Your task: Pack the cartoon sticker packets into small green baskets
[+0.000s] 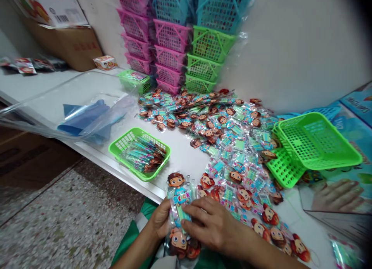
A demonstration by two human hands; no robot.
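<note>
At the table's front edge, my left hand (pixel 161 219) is closed around the left side of a small bunch of clear packets (pixel 180 197) with cartoon child figures and "Stick" lettering. From the other side, my right hand (pixel 216 224) grips the same packets, its fingers bent over their front. Green sticks show through the plastic. Left of my hands stands a green basket (pixel 128 169) with a row of similar packets inside. A large loose heap of packets (pixel 229 145) spreads behind and to the right of my right hand.
Stacked pink, blue and green baskets (pixel 171 36) in clear wrap stand at the back. A green basket (pixel 316 141) lies at right, over another one. Blue sheet material (pixel 84 116) and clear plastic lie at left. A cardboard box (pixel 72 44) stands behind them.
</note>
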